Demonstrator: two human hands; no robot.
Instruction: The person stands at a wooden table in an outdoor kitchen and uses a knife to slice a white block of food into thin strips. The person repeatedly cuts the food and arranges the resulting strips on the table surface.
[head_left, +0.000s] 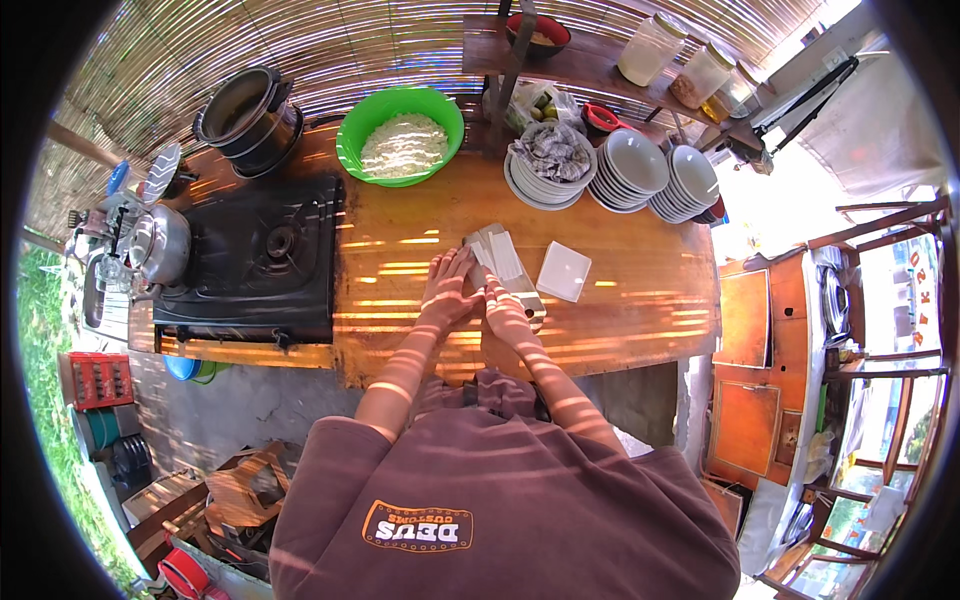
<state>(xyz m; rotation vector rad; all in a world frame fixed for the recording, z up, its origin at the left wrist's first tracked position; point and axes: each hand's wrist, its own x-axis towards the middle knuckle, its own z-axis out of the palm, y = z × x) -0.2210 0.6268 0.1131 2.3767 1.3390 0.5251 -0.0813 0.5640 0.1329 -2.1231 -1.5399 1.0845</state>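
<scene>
Before me on the wooden counter (420, 210) lies a small board (531, 309) with a hole near its close end. White rectangular slices or strips (504, 253), perhaps tofu, rest on it. My left hand (450, 289) is at the board's left side, fingers extended, close to the pale pieces. My right hand (504, 306) reaches over the board, its fingertips at the strips' near left edge; whether it grips anything cannot be told. A white square block or stack (564, 271) sits on the counter to the right of the board. Striped sunlight blurs the details around my fingers.
A black gas stove (255, 255) with a kettle (160, 244) is at left, a black pot (247, 120) behind it. A green basin (401, 176) holds a white crumbly food. Stacked bowls (630, 169) and a checked cloth (555, 152) stand at back right, below a shelf (585, 64) with jars.
</scene>
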